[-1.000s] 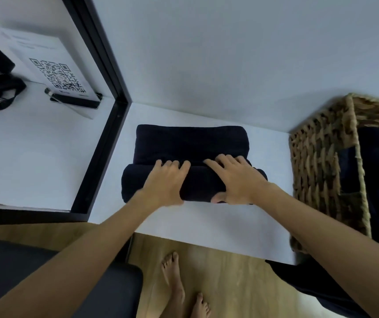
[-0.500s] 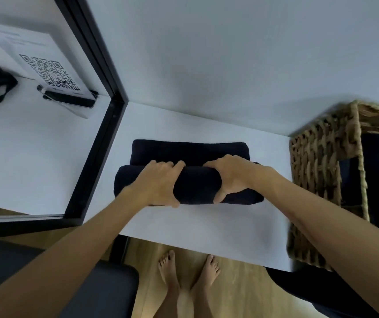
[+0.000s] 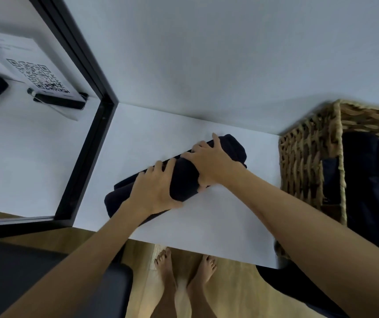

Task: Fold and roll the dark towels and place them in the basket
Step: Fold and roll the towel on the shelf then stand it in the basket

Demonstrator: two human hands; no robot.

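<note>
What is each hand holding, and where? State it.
Both grip the rolled dark towel on the table: the left hand round its near-left part, the right hand round its far-right part.

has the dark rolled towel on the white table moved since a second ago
Yes. The dark rolled towel has swung askew, its right end now nearer the back wall and the woven wicker basket.

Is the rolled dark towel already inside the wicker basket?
No. The rolled towel lies on the white table, gripped by the left hand and right hand, beside the basket.
</note>
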